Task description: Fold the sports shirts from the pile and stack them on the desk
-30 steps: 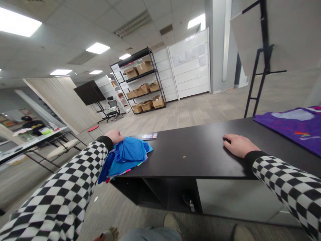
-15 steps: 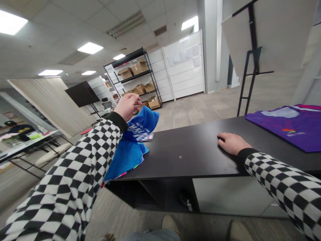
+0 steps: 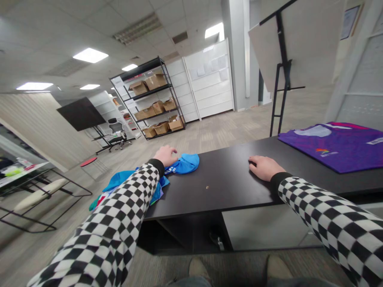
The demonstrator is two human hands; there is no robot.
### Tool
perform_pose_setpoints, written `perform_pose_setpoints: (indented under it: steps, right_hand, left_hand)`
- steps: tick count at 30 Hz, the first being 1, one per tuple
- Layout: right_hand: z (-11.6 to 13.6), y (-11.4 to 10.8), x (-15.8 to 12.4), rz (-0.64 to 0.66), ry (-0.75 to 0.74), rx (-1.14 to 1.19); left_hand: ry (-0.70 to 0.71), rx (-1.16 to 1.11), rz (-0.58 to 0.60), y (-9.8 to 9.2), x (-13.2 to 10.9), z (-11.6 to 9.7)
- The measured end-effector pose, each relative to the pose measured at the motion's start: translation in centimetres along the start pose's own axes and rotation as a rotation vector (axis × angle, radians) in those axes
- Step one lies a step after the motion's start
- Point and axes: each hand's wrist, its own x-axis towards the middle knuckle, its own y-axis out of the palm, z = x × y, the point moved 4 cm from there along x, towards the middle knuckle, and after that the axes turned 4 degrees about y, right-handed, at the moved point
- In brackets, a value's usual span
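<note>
My left hand (image 3: 166,155) is low over a crumpled blue cloth (image 3: 187,163) with white lettering, at the left part of the black tabletop (image 3: 221,175). Its visible fingers are loosely apart, and part of the cloth lies beneath or behind it. More blue fabric (image 3: 119,179), with coloured pieces under it, lies at the table's left end, partly hidden by my left sleeve. My right hand (image 3: 265,167) rests on the tabletop with its fingers laid out and nothing in them. To its right lies a spread purple jersey (image 3: 341,147) with a rainbow-like print.
A small pale speck (image 3: 207,187) lies mid-table. Behind the table stands a black easel-like stand (image 3: 281,79) bearing a large board. Farther off are a shelf rack (image 3: 149,95) with cardboard boxes, a dark screen (image 3: 80,113) and an office chair (image 3: 116,131).
My left hand has come down, and the blue cloth it held raised now lies on the table. My right hand stays on the tabletop. The view has turned slightly right.
</note>
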Motion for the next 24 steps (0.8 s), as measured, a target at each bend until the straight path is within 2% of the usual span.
perform_pose_setpoints:
  steps: [4,7,10,13,16,18,20,21,24]
  right_hand:
    - [0.4,-0.3,-0.2,-0.016,-0.002,0.025]
    - [0.6,-0.6,-0.3,-0.034,0.002,0.04]
    - [0.5,-0.6,-0.2,-0.041,0.009,0.041]
    - [0.2,-0.6,0.2,-0.028,0.041,0.029]
    - [0.2,-0.6,0.5,-0.018,0.049,0.003]
    - [0.3,-0.8,0.5,-0.011,0.042,-0.004]
    - [0.5,-1.0,0.4,0.006,0.034,0.0]
    - [0.6,-1.2,0.3,0.016,0.029,0.004]
    - [0.6,-1.4,0.2,0.032,0.027,0.01]
  left_hand:
    - [0.061,0.014,0.135,7.5,-1.1,-3.7]
    - [0.087,-0.023,0.147,10.6,-0.9,-6.4]
    - [0.157,-0.101,0.116,11.5,-0.4,-9.9]
    - [0.286,-0.202,0.088,11.2,-0.8,-15.1]
    - [0.553,-0.396,0.062,10.2,-2.7,-21.2]
    - [0.761,-0.578,-0.013,9.1,-4.4,-24.0]
    - [0.848,-0.643,-0.106,8.5,-5.5,-24.7]
    - [0.824,-0.614,-0.144,8.6,-5.7,-24.3]
    - [0.57,-0.515,-0.211,10.4,-4.7,-20.6]
